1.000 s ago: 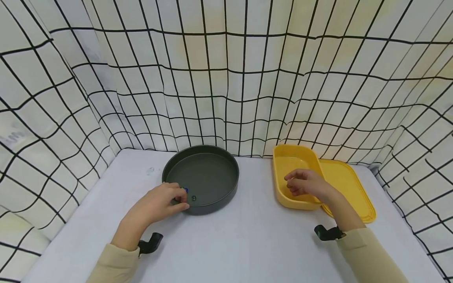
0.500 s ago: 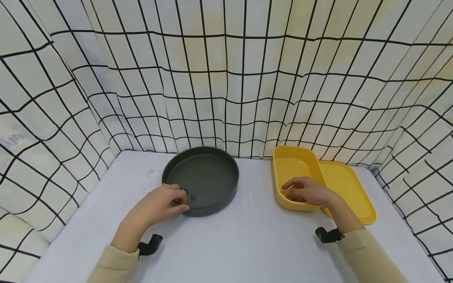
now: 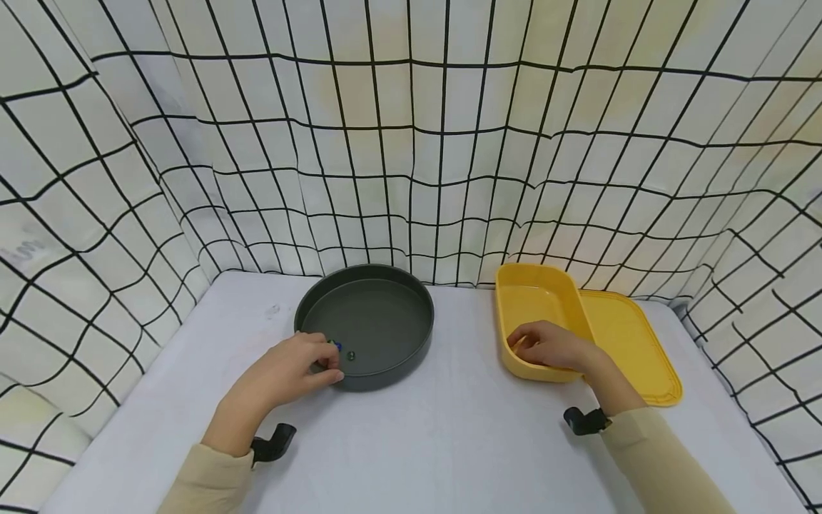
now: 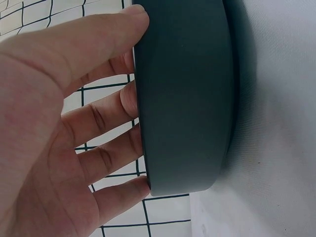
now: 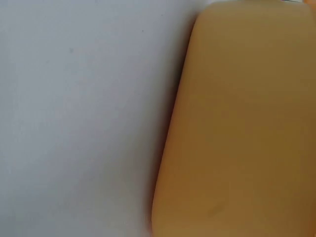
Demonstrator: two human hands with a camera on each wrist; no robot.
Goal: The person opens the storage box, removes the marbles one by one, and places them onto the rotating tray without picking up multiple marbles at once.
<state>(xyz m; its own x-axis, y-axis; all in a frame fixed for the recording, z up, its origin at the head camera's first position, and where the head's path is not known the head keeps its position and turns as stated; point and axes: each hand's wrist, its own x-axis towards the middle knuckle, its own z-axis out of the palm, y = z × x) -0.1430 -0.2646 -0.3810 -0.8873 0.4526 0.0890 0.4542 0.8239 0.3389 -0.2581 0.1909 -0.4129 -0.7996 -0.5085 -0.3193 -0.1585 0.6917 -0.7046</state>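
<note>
My left hand [image 3: 289, 368] lies across the near-left rim of a dark round pan [image 3: 379, 314]. In the left wrist view its thumb is at the outer edge and the loosely bent fingers [image 4: 101, 118] reach over the rim, their tips hidden by the wall. Beside those fingers in the pan is a small blue marble [image 3: 338, 346], with a dark green marble [image 3: 351, 355] just right of it. My right hand [image 3: 549, 346] dips into a yellow rectangular box [image 3: 533, 296]; its fingertips are low inside, and I cannot tell whether they hold anything. The right wrist view shows only the box wall [image 5: 237, 123].
A yellow lid [image 3: 632, 350] lies flat to the right of the box. White cloth [image 3: 449, 428] covers the table. White curtains with a black grid [image 3: 424, 157] enclose the back and both sides.
My right hand has lowered into the yellow box and shifted slightly left. The left hand stays at the pan rim. The dark green marble has shifted very slightly.
</note>
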